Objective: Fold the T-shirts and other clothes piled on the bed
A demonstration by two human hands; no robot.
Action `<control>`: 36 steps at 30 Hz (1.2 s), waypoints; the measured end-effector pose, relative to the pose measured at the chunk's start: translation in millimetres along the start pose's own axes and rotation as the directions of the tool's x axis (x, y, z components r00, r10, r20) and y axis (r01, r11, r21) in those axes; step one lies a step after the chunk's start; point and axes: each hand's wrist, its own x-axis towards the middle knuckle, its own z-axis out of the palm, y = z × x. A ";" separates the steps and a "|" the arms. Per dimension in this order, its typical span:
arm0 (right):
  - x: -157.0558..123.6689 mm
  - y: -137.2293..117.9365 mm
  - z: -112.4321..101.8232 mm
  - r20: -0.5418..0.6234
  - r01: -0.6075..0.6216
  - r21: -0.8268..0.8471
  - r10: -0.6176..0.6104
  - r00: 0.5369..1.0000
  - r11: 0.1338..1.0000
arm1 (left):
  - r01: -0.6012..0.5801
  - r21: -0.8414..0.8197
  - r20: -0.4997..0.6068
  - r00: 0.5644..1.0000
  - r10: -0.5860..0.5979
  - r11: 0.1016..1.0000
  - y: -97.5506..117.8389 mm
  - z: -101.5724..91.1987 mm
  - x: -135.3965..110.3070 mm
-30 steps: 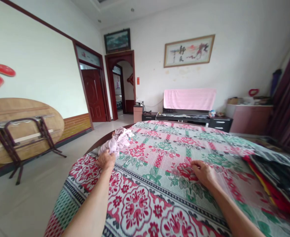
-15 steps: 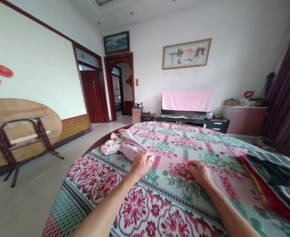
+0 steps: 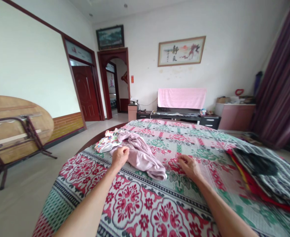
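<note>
A pale pink garment (image 3: 143, 154) lies stretched across the flower-patterned bedspread (image 3: 140, 204), one end reaching toward the middle of the bed. My left hand (image 3: 119, 156) is curled into a loose fist at the garment's near edge, touching the cloth. Whether it still grips the fabric is unclear. My right hand (image 3: 188, 166) rests on the bedspread just right of the garment's end, fingers bent and pressed down on the cover. A small white cloth with a coloured print (image 3: 104, 143) lies behind the pink garment at the bed's left edge.
Folded dark and red blankets (image 3: 261, 171) are stacked on the bed's right side. A folded round table (image 3: 14, 128) leans on the left wall. A low TV cabinet with a pink cover (image 3: 182, 98) stands at the far wall. Purple curtains (image 3: 280, 95) hang on the right.
My left hand dragged the pink garment from the bed's left edge toward the middle, spreading it out, then drew back to its near edge. The printed cloth came into sight. My right hand stayed put.
</note>
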 end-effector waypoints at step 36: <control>16.7 -33.2 -27.1 -0.148 -0.140 0.375 0.208 0.967 0.916 | -0.135 -0.252 0.422 0.876 0.234 0.958 38.1 -18.4 -5.8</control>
